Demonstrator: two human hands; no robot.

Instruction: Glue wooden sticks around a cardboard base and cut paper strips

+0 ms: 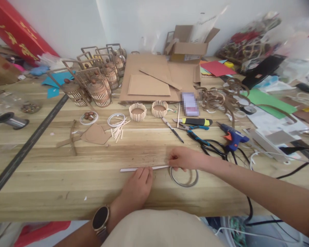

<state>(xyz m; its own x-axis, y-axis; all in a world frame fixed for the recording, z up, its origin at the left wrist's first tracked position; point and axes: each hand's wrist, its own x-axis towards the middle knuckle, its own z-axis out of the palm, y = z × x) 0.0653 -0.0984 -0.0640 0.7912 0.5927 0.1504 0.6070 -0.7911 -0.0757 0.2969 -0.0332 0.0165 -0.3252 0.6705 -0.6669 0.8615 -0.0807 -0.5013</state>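
A narrow white strip [128,169] lies across the wooden table close to my body. My left hand [137,183] presses on its middle, fingers bent and held together. Its far end runs to my right hand [182,158], whose fingers are closed in a pinch there. Just below the right fingers is a thin grey ring [184,186]; whether they also touch it, I cannot tell. Farther off are two white rings, one [96,120] around several brown beads [89,116], the other [116,114] beside some thin sticks [118,133].
Two round stick-walled trays [137,118] stand mid-table. A utility knife [197,121], pliers [198,137], scissors [216,148] and a blue glue gun [234,137] lie at right. Several small lantern-like baskets [99,94] stand behind, near cardboard sheets [149,85]. Another person's arm [307,116] shows at far right.
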